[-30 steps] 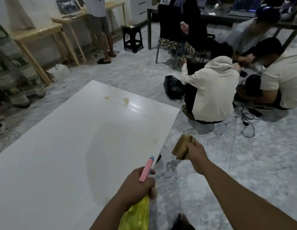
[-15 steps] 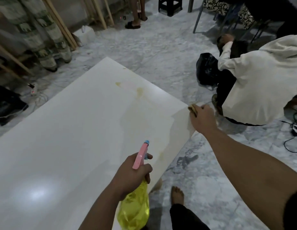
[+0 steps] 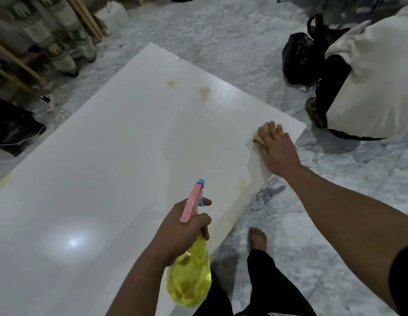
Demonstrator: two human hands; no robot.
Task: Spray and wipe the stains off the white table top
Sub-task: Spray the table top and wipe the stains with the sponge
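The white table top (image 3: 102, 169) fills the left and middle of the view. Two yellowish stains (image 3: 204, 93) sit near its far end, a faint yellow smear spreads across its middle, and a small spot lies by the right edge. My left hand (image 3: 182, 233) grips a yellow spray bottle (image 3: 189, 279) with a pink trigger head, held over the near right edge. My right hand (image 3: 276, 147) lies flat on a tan cloth (image 3: 258, 136) pressed on the table near its far right corner.
A person in a white hooded top (image 3: 369, 83) crouches close to the table's far right corner beside a black bag (image 3: 298, 55). Wooden table legs (image 3: 89, 19) and cables lie at the left. My bare foot (image 3: 257, 238) stands on the marble floor by the right edge.
My right hand has brought the cloth from the air beside the table onto its surface near the far right corner. The view has tilted down and closer; the spray bottle stays in my left hand.
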